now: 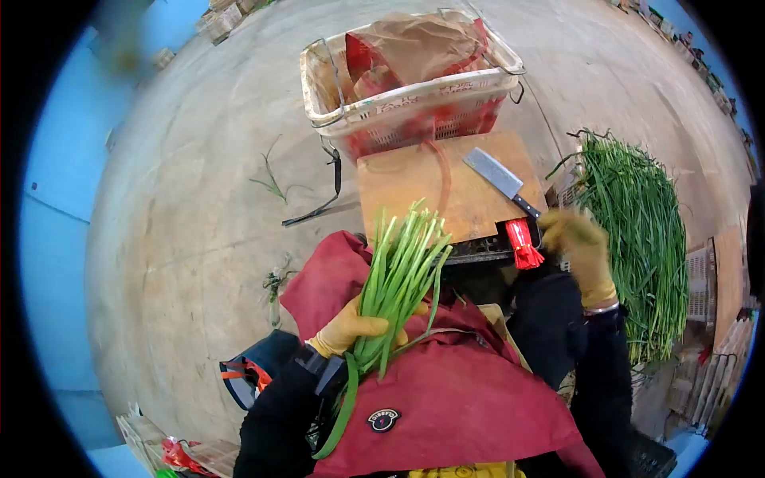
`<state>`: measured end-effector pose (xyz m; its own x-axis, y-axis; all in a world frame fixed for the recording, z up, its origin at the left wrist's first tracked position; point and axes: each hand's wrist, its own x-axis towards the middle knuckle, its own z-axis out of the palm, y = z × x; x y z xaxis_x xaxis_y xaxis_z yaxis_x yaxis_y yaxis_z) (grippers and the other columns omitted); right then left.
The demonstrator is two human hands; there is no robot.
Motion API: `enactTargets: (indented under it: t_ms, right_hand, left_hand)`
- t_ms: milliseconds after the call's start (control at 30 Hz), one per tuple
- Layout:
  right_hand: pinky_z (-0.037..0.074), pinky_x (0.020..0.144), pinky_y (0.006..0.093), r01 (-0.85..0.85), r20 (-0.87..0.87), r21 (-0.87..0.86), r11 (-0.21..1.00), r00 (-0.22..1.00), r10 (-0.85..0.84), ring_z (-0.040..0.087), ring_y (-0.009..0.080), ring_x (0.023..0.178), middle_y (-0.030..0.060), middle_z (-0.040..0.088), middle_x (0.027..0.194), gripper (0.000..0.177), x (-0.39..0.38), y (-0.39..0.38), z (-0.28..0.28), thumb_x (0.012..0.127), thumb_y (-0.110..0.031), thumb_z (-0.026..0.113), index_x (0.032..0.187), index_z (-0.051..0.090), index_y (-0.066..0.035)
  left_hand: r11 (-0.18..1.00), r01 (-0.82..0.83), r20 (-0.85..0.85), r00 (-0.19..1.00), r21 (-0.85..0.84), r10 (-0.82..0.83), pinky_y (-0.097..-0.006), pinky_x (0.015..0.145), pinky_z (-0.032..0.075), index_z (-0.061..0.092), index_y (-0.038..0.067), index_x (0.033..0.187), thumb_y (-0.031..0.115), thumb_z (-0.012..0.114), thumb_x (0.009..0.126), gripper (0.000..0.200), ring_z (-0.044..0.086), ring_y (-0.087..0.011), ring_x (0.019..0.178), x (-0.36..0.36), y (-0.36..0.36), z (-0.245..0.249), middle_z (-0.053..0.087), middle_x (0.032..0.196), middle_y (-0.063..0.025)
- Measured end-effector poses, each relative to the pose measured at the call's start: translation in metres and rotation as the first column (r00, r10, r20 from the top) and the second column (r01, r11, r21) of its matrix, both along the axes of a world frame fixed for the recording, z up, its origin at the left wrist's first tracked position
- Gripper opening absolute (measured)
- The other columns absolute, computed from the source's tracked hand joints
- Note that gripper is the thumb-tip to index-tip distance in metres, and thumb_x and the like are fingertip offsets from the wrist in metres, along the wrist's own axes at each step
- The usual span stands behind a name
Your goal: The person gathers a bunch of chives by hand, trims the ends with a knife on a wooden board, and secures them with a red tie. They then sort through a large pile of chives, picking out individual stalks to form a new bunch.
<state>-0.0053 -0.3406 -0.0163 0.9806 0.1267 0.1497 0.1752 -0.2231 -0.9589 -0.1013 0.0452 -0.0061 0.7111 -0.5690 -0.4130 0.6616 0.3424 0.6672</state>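
Green, pale-ended stalks (398,275) fill the left hand (349,327); right hand (580,248) blurred, grip unclear.

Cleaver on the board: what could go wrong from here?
Knock or cut: the cleaver lies with its handle at the near right corner of the board, close to the blurred right hand; a careless pass might catch it.
Spill: the green stalks fan out above the left hand, no tie visible; some could slip.
Snag: the red strips hang near the handle and could get dragged along.
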Motion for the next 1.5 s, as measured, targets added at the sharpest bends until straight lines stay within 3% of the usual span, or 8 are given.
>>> enactTargets:
  t_ms: [67, 367, 567, 1000, 1300, 1367, 1433, 1500]
  right_hand:
    - [0.049, 0.073, 0.0287, -0.496, -0.303, -0.631, 0.596, 0.865, 0.399, 0.064, 0.0149, 0.078, 0.0086, 0.067, 0.086, 0.031, -0.009, 0.002, 0.009, 0.089, -0.019, 0.064, 0.115, 0.063, -0.002]
    - [0.050, 0.068, 0.0240, -0.250, -0.474, 0.330, 0.910, 0.790, 0.389, 0.064, 0.0128, 0.076, 0.0067, 0.068, 0.090, 0.033, 0.001, 0.110, -0.024, 0.098, -0.029, 0.050, 0.110, 0.063, -0.001]
    - [0.044, 0.055, 0.0238, 0.141, -0.387, 0.281, 0.949, 0.922, -0.022, 0.056, 0.0127, 0.055, 0.0063, 0.062, 0.065, 0.025, 0.018, 0.072, -0.030, 0.091, -0.016, 0.050, 0.079, 0.066, 0.000]
    - [0.048, 0.057, 0.0250, -0.259, -0.603, 0.445, 0.857, 0.621, 0.501, 0.059, 0.0131, 0.061, 0.0072, 0.066, 0.076, 0.026, -0.033, 0.140, -0.033, 0.092, -0.023, 0.059, 0.098, 0.067, 0.001]
    - [0.050, 0.064, 0.0265, -0.014, -0.102, -0.312, 0.950, 0.995, -0.019, 0.063, 0.0176, 0.067, 0.0110, 0.066, 0.077, 0.016, 0.003, 0.075, -0.043, 0.089, -0.014, 0.059, 0.092, 0.068, 0.000]
    - [0.050, 0.077, 0.0327, -0.357, -0.016, -0.298, 0.885, 0.929, 0.369, 0.066, 0.0249, 0.089, 0.0148, 0.068, 0.089, 0.021, -0.005, 0.076, -0.069, 0.090, -0.019, 0.059, 0.102, 0.068, -0.004]
    - [0.049, 0.082, 0.0314, -0.759, -0.502, -0.402, 0.512, 0.650, 0.570, 0.065, 0.0234, 0.095, 0.0156, 0.068, 0.098, 0.029, -0.020, 0.090, -0.015, 0.093, -0.023, 0.057, 0.112, 0.065, -0.003]
    - [0.047, 0.088, 0.0319, -0.603, -0.405, -0.167, 0.780, 0.764, 0.503, 0.062, 0.0224, 0.103, 0.0141, 0.066, 0.108, 0.036, -0.010, 0.096, -0.025, 0.095, -0.028, 0.054, 0.119, 0.061, -0.002]
  left_hand:
    - [1.000, -0.005, -0.007, 1.000, -0.017, 0.005, -0.0322, 0.073, 0.055, 0.041, -0.001, 0.137, 0.023, 0.076, 0.072, 0.077, 0.068, -0.0237, 0.085, 0.000, -0.001, 0.000, 0.055, 0.130, -0.0213]
    - [0.994, 0.096, -0.017, 0.995, -0.053, -0.097, -0.0314, 0.074, 0.056, 0.038, 0.001, 0.139, 0.016, 0.074, 0.075, 0.076, 0.067, -0.0235, 0.088, 0.006, -0.016, 0.010, 0.053, 0.130, -0.0208]
    - [0.992, 0.080, -0.007, 0.997, -0.100, -0.082, -0.0300, 0.071, 0.057, 0.036, 0.000, 0.141, 0.015, 0.075, 0.075, 0.078, 0.065, -0.0231, 0.094, 0.005, -0.003, -0.001, 0.052, 0.132, -0.0208]
    - [0.995, 0.045, 0.031, 0.998, 0.086, -0.048, -0.0326, 0.068, 0.056, 0.047, 0.000, 0.132, 0.010, 0.074, 0.073, 0.066, 0.068, -0.0225, 0.076, 0.011, -0.003, 0.009, 0.062, 0.117, -0.0216]
    - [0.988, 0.014, 0.108, 0.994, 0.155, -0.031, -0.0318, 0.070, 0.056, 0.043, 0.000, 0.136, 0.013, 0.075, 0.074, 0.071, 0.068, -0.0223, 0.079, 0.016, 0.021, 0.027, 0.062, 0.117, -0.0233]
    - [0.984, 0.059, 0.094, 0.993, 0.170, -0.076, -0.0323, 0.071, 0.056, 0.040, -0.001, 0.138, 0.015, 0.076, 0.074, 0.075, 0.068, -0.0239, 0.081, 0.016, 0.035, 0.016, 0.060, 0.120, -0.0245]
    - [0.993, 0.089, 0.053, 0.994, 0.077, -0.094, -0.0340, 0.074, 0.056, 0.038, 0.000, 0.139, 0.020, 0.076, 0.074, 0.078, 0.068, -0.0265, 0.085, 0.013, 0.032, 0.017, 0.058, 0.122, -0.0266]
    - [0.993, 0.109, -0.039, 0.993, -0.047, -0.111, -0.0355, 0.077, 0.057, 0.036, 0.000, 0.140, 0.024, 0.077, 0.075, 0.081, 0.068, -0.0285, 0.089, 0.009, 0.024, 0.015, 0.056, 0.124, -0.0285]
